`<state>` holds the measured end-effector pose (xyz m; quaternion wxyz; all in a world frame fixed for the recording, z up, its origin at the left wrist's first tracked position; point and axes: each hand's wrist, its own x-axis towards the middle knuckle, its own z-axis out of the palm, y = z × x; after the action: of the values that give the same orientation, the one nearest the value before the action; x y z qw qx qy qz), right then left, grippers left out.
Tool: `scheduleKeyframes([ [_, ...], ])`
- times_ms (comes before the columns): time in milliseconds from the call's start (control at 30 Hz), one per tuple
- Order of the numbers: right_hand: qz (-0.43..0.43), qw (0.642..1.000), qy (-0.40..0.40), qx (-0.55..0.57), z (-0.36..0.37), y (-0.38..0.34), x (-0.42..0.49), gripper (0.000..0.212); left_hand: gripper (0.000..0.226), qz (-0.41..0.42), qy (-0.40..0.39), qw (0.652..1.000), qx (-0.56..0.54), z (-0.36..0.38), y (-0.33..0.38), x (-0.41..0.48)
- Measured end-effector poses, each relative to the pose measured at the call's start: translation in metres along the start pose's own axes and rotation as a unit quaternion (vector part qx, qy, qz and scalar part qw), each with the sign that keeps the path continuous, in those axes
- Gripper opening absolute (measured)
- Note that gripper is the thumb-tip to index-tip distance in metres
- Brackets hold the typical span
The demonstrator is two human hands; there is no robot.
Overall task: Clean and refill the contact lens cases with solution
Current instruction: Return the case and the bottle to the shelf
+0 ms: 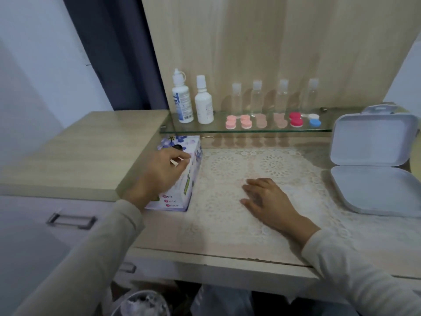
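Several contact lens cases sit in a row on a glass shelf (196, 130): pink ones (238, 122), beige ones (271, 120), a red one (296, 119) and a white and blue one (314, 120). Two white solution bottles (182, 99) (204, 103) stand at the shelf's left end. My left hand (164, 172) hovers over a floral tissue box (184, 188) and pinches a bit of white tissue at its opening. My right hand (266, 199) rests flat, palm down, on a lace mat (250, 160), holding nothing.
Several clear small bottles (257, 96) stand behind the cases. An open white plastic box (373, 160) lies at the right of the desk. A raised cabinet top (79, 151) sits to the left. A bin (141, 304) stands under the desk edge.
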<state>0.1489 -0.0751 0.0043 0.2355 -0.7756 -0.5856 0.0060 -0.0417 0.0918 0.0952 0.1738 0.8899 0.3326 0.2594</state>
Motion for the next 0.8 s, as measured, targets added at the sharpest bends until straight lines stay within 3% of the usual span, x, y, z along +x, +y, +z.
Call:
scheduleKeyframes([
  [167,0.002,1.0,0.003,0.002,0.001,-0.001,0.0,0.043,0.017,-0.047,-0.035,0.995,0.078,-0.018,-0.034,0.021],
  [533,0.01,1.0,0.003,0.022,0.004,0.003,-0.001,0.043,0.029,-0.018,-0.203,0.948,0.245,-0.005,-0.047,0.049],
  [633,0.008,1.0,0.004,0.024,0.004,0.004,-0.001,0.043,0.025,0.017,-0.18,0.945,0.272,0.0,-0.051,0.049],
  [800,0.005,1.0,0.011,0.024,0.006,0.006,0.0,0.043,0.023,0.004,-0.154,0.96,0.235,0.0,-0.052,0.051],
])
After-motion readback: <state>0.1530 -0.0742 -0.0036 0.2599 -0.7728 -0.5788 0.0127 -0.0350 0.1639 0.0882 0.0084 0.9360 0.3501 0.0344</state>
